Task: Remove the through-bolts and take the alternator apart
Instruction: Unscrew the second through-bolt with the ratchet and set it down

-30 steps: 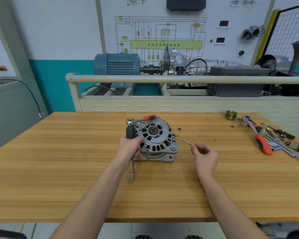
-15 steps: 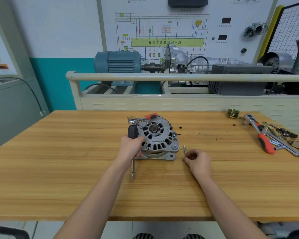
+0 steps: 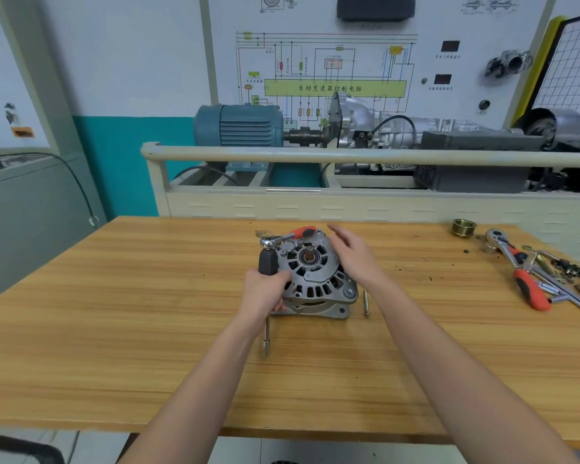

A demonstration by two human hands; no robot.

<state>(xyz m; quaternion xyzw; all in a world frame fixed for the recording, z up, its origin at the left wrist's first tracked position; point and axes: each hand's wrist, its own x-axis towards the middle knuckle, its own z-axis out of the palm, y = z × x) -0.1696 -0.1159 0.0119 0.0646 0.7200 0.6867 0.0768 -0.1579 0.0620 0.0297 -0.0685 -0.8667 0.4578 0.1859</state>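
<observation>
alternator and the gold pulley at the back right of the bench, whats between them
In the head view, only bare wooden bench with a few dark specks lies between the alternator and the gold pulley; no tool or part.

- I'm in an auto-training workshop — a wiring-diagram panel [image 3: 318, 67] beyond my hands.
- Blue motor [image 3: 238, 125] coupled to a gearbox [image 3: 365, 123].
- Ratchets [image 3: 519, 272] right of my right hand [image 3: 354, 254].

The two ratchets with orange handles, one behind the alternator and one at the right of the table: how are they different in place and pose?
The ratchet behind the alternator lies at the alternator's far side, handle pointing right. It is partly hidden, near both hands. The ratchet on the right lies among loose tools, handle pointing toward the person, fully visible, with no hand near it. Both have chrome heads and orange grips, and no hand holds either.
</observation>
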